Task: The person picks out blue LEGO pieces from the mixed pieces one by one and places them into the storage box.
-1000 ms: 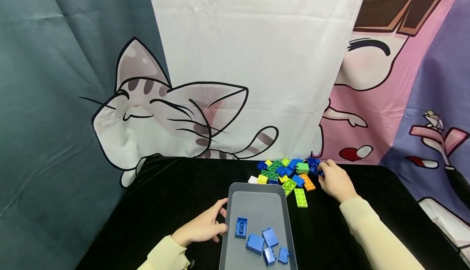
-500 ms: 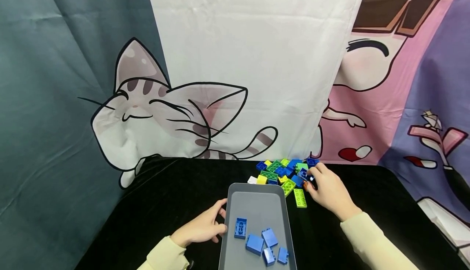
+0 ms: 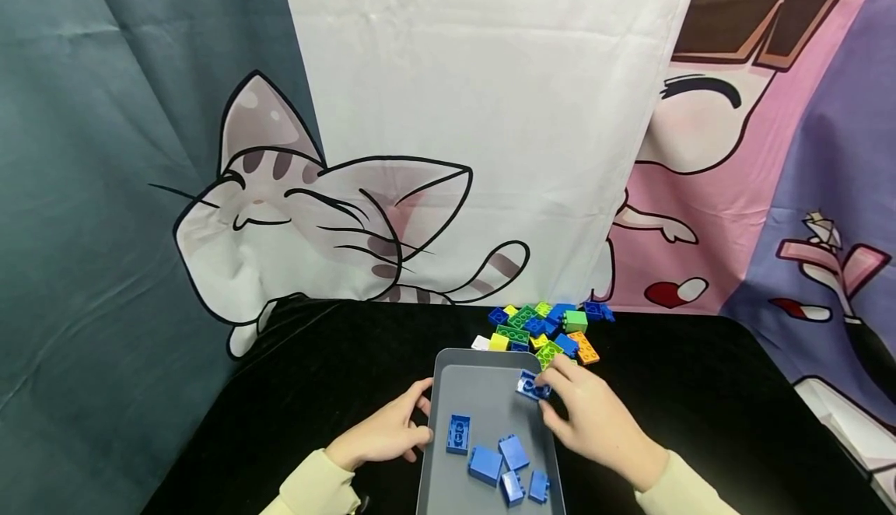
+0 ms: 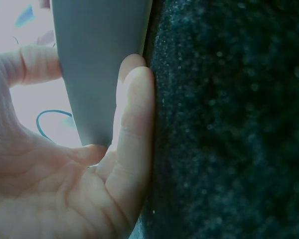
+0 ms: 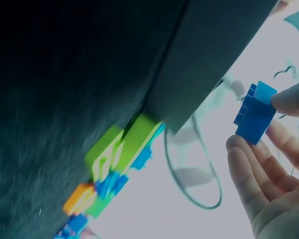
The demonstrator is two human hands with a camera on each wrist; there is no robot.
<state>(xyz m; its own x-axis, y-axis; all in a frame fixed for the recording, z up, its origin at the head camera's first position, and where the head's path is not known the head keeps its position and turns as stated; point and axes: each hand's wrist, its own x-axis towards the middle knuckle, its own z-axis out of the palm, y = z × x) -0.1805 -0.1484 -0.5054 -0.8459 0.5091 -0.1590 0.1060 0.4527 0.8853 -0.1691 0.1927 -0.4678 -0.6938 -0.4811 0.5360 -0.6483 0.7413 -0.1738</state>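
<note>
Head view: right fingers (image 3: 562, 377) pinch a blue brick (image 3: 529, 385), apparently over tray (image 3: 483, 396).

No text, brand or number can be read in any view. No label or sign is legible either.

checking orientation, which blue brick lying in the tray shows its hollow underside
The leftmost blue brick in the tray; the other four lying there show closed faces.
</note>
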